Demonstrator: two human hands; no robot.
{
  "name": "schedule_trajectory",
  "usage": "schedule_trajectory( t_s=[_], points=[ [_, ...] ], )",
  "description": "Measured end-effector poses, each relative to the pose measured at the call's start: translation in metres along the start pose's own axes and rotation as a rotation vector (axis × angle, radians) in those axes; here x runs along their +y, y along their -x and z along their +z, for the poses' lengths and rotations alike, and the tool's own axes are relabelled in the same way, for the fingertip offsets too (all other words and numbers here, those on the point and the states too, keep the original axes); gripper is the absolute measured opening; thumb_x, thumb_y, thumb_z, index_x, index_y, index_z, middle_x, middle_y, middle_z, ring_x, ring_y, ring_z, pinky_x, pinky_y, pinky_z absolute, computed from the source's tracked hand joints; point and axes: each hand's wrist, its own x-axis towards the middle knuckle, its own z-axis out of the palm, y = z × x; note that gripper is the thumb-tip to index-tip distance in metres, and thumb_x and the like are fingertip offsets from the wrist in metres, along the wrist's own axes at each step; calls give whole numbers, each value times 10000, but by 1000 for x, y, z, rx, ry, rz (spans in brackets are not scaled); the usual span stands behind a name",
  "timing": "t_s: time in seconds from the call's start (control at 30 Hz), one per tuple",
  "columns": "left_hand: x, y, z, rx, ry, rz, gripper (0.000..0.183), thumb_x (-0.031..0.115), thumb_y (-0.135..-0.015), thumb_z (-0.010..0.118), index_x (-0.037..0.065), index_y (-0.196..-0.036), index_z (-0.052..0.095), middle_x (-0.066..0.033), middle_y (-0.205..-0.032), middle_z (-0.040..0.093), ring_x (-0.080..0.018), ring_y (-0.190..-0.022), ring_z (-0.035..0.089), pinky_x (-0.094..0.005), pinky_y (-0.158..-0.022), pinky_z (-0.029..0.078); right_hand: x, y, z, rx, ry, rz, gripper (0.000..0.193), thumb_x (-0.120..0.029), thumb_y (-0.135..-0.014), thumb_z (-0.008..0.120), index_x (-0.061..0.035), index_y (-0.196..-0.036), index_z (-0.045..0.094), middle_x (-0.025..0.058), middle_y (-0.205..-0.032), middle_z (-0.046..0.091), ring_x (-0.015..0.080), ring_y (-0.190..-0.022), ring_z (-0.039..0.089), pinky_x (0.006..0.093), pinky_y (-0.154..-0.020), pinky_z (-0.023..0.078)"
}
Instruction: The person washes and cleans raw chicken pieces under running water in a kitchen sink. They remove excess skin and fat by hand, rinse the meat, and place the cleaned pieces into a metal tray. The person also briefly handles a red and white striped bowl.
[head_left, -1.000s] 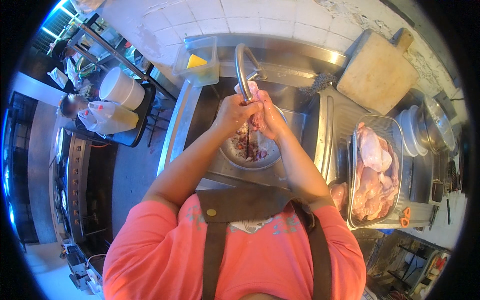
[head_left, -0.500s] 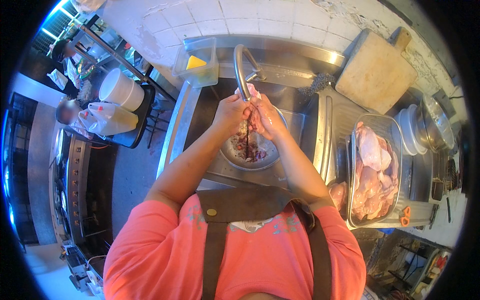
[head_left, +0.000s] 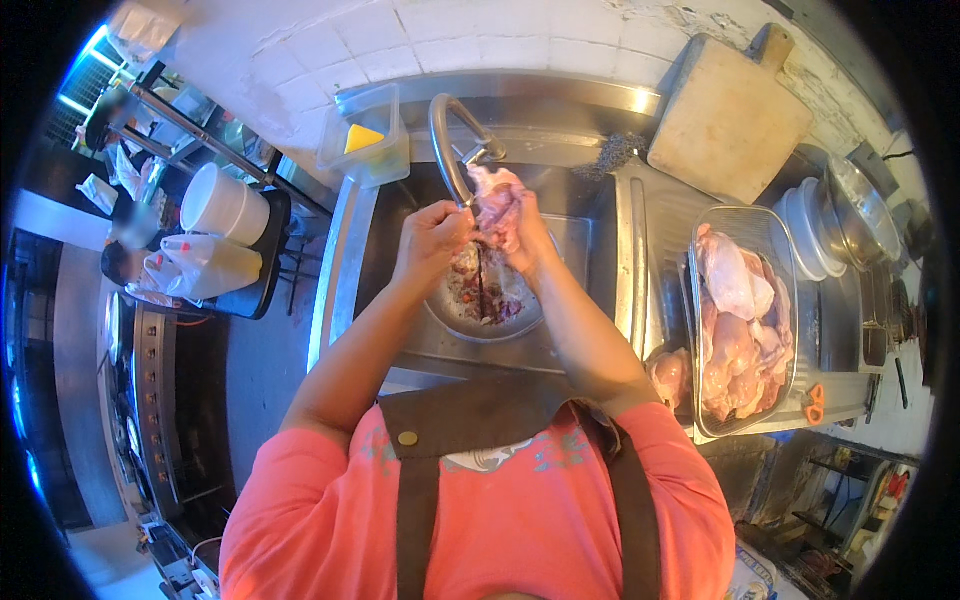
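Observation:
A piece of raw chicken is held up under the curved tap over the sink. My right hand is wrapped round its right side. My left hand is closed in a pinch at the chicken's left edge; its fingertips are partly hidden. Below both hands, a round metal bowl sits in the sink, with dark red and pale scraps in it. To the right, a wire basket is heaped with raw chicken pieces.
A plastic tub with a yellow block stands behind the sink's left corner. A dark scouring pad and a wooden cutting board are at the back right. Orange-handled scissors lie beside the basket. Metal bowls stand far right. Other people are at the left.
The chicken has been turned and lifted, so more of it shows above my right hand. My left hand has shifted slightly left and down, away from my right. The whole view has shifted a little.

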Motion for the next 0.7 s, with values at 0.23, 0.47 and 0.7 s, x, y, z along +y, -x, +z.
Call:
schedule_trajectory(
  t_s=[0.23, 0.47, 0.7],
  points=[
    [8, 0, -16, -156, -370, 43, 142, 147, -857, 562, 27, -896, 629, -58, -744, 598, -134, -633, 529, -274, -587, 427, -1, -4, -72, -89, -384, 127, 374, -399, -890, 487, -109, -1122, 529, 104, -993, 586, 296, -927, 578, 494, -797, 511],
    [-99, -22, -21, -247, -775, 189, 370, 381, -857, 608, 79, -1069, 628, -102, -991, 633, -213, -861, 592, -343, -758, 496, -3, 3, -49, -306, -433, -11, 476, -106, -760, 547, -27, -1225, 483, 175, -1140, 573, 329, -1051, 559, 482, -939, 454],
    [-42, -25, 9, 2, 235, -346, 315, 253, -859, 669, 46, -1070, 560, -80, -922, 589, -122, -675, 579, -219, -590, 465, -7, 24, -13, -387, -78, -146, 588, -167, -770, 617, -26, -1305, 417, 183, -1275, 515, 318, -1150, 519, 513, -960, 419]
  ],
)
